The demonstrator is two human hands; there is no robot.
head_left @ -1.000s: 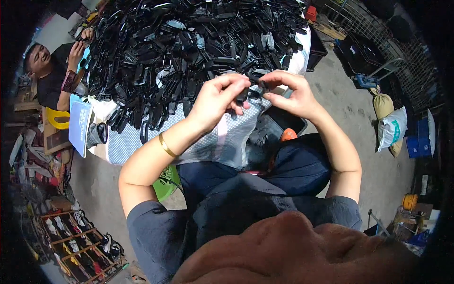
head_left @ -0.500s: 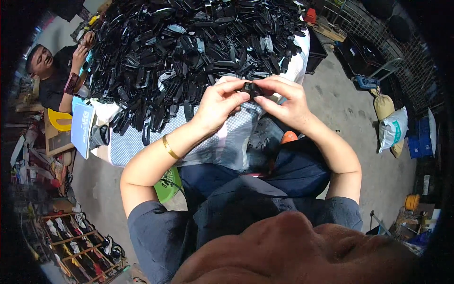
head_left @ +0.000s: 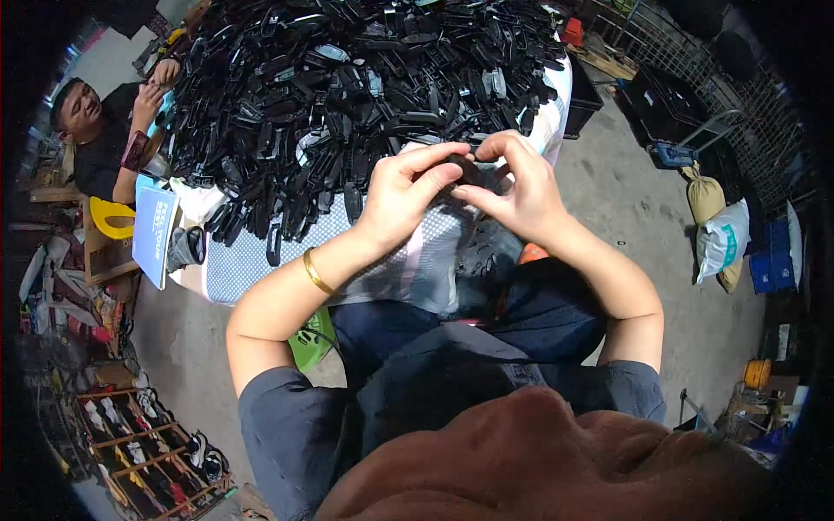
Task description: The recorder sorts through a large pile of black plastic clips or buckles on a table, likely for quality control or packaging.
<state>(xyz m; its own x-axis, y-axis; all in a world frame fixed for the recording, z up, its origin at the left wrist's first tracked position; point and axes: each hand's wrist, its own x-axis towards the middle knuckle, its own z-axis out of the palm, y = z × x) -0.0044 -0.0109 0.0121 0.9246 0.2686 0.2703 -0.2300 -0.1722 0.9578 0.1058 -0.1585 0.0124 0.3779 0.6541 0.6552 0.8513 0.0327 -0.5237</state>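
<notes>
In front of me, my left hand [head_left: 408,193] pinches a small black plastic piece [head_left: 460,167] between thumb and forefinger; the fingers cover much of it. My right hand [head_left: 526,187] is at the piece's right side, its thumb and forefinger apart and their tips close to it. Whether those tips touch the piece I cannot tell. Beyond both hands spreads a large heap of black plastic parts [head_left: 287,113], mostly long and narrow, some with shiny faces. It lies on a table under a pale dotted cover [head_left: 252,271].
At the far left a co-worker [head_left: 109,130] has both hands raised by the heap. A blue-and-white booklet [head_left: 155,239] stands at the table's left edge. Sacks [head_left: 723,239] and a black crate [head_left: 665,104] are on the floor to the right. A green stool [head_left: 311,343] is below my left arm.
The fingers of my right hand have spread apart from their pinch at the black plastic piece. My left hand keeps its pinch, almost in place.
</notes>
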